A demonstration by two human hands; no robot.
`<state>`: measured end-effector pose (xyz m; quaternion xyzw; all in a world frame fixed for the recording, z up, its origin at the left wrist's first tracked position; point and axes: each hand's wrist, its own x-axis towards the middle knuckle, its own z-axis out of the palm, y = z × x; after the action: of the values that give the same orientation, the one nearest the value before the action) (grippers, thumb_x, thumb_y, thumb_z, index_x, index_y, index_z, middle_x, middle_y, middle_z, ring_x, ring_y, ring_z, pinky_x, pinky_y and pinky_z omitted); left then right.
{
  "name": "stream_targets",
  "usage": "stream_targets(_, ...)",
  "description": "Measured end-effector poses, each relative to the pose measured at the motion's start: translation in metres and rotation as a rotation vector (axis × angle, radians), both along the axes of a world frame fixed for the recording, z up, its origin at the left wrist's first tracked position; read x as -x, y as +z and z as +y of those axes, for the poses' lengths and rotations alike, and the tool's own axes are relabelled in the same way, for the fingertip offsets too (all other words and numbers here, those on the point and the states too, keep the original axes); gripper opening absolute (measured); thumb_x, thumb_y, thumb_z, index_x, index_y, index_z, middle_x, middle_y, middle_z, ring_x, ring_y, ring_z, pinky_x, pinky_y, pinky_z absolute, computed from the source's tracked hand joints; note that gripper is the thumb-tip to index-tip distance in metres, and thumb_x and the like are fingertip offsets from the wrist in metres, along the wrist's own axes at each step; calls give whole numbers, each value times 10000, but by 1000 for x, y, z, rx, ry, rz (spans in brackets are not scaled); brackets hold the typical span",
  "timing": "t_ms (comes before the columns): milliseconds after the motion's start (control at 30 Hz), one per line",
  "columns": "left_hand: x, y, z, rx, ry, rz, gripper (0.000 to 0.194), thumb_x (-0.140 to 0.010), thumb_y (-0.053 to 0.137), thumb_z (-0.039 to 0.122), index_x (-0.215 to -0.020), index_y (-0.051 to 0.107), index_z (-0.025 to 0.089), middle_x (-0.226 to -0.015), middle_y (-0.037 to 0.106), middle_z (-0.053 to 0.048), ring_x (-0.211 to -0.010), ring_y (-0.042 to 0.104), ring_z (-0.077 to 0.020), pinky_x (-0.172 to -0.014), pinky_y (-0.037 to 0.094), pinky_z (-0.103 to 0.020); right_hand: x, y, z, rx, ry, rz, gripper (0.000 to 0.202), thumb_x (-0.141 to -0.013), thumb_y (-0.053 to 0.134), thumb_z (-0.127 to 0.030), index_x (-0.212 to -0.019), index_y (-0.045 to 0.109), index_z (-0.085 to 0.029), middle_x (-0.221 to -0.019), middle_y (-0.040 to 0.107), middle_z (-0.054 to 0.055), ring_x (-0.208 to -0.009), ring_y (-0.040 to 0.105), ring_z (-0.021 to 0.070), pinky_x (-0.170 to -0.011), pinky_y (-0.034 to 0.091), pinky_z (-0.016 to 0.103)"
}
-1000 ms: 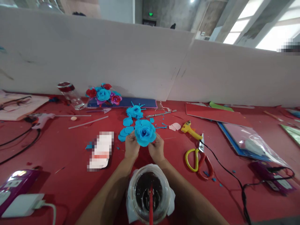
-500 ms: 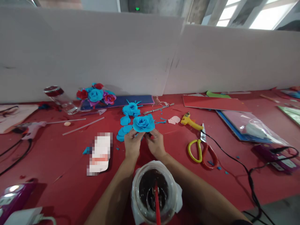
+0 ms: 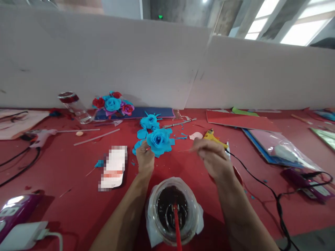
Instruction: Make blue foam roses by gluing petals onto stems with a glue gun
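Note:
My left hand (image 3: 145,157) is closed on a blue paper flower (image 3: 158,140), its layered petals facing up toward me. To the right, my right hand (image 3: 216,157) is raised over the table with its fingers pinched together. A thin pale strand (image 3: 184,150) reaches left from the fingertips; I cannot make out what it is. Close to that hand lie a yellow glue gun (image 3: 215,138) and a pale pink paper petal (image 3: 195,135). My right forearm and hand hide most of the scissors. Loose blue petals (image 3: 142,134) and a smaller blue flower (image 3: 149,121) lie just beyond my left hand.
A plastic cup (image 3: 174,209) with a dark drink and red straw stands between my forearms. A phone (image 3: 113,168), a pink glue gun (image 3: 42,136), a glass bottle (image 3: 83,113) and a colourful bouquet (image 3: 113,104) are leftward. Sheets in plastic (image 3: 277,146) lie rightward. Black cables cross the right side.
My right hand has left the blue flower and moved right, covering much of the scissors. The flower, still in my left hand, is tilted more toward me.

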<state>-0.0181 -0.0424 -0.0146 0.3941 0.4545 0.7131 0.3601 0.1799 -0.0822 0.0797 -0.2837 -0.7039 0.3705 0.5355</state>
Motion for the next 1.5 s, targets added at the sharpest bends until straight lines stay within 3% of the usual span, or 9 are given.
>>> stream_targets(100, -3, 4, -1, -29, 0, -62, 144, -626, 718, 291, -599, 637, 175, -582, 556, 35, -548, 443, -97, -531, 398, -234, -3, 27, -34, -76, 404, -382, 367, -784, 662, -454, -1110, 680, -288, -834, 628, 25, -753, 549, 176, -716, 460, 347)
stream_targets(200, -3, 5, -1, -37, 11, -45, 199, -649, 699, 275, -521, 585, 172, -526, 506, 39, -533, 422, -94, -506, 374, -222, 16, 31, -64, -130, 349, -469, 345, -779, 691, -441, -1090, 687, -290, -832, 621, 20, -735, 551, 151, -749, 457, 327)
stream_targets(400, -2, 3, -1, -21, 21, -41, 173, -652, 687, 280, -555, 587, 177, -526, 511, 46, -532, 407, -95, -507, 376, -225, 36, 6, -81, -253, 258, -322, 110, -853, 642, -350, -928, 701, -294, -686, 593, -10, -710, 543, 145, -807, 447, 343)
stream_targets(600, -4, 2, 0, 6, -7, -39, 228, -638, 702, 330, -526, 560, 191, -534, 522, 34, -555, 437, -119, -533, 391, -255, 28, -20, -79, 87, 225, -192, 162, -885, 575, -270, -935, 686, -376, -673, 588, -15, -556, 492, 145, -597, 492, 307)
stream_targets(767, -7, 2, 2, 1, 13, -6, 211, -633, 696, 320, -545, 545, 202, -537, 486, 33, -550, 401, -115, -540, 390, -257, 29, -30, -82, 93, 271, -192, 212, -841, 628, -249, -871, 688, -450, -629, 592, -32, -579, 538, 179, -590, 509, 327)
stream_targets(933, -9, 2, 1, -18, 68, 24, 274, -614, 667, 298, -490, 447, 192, -536, 454, 34, -555, 380, -106, -565, 398, -259, 22, -11, -85, 21, 101, -153, 172, -882, 580, -311, -943, 702, -416, -649, 595, -4, -613, 542, 176, -646, 504, 346)
stream_targets(1067, -11, 4, -2, -30, 75, 109, 283, -619, 634, 261, -464, 409, 191, -501, 400, 44, -537, 327, -96, -516, 357, -238, 17, 0, -55, 104, -119, -135, 239, -937, 491, -325, -863, 717, -304, -665, 611, 36, -646, 558, 180, -635, 485, 363)
stream_targets(1267, -15, 10, -5, -72, 42, 192, 174, -618, 648, 264, -502, 546, 184, -550, 526, 20, -579, 439, -125, -583, 424, -258, 39, -22, 11, 129, -282, -119, 84, -853, 590, -226, -863, 672, -233, -821, 649, 6, -775, 573, 157, -696, 486, 306)
stream_targets(1500, -14, 10, -5, -35, 49, 217, 160, -596, 674, 257, -510, 560, 183, -555, 560, 20, -598, 472, -135, -594, 433, -250, 53, -34, 7, -162, -421, -283, 131, -818, 620, -160, -854, 693, -262, -848, 596, 15, -845, 561, 184, -768, 464, 364)
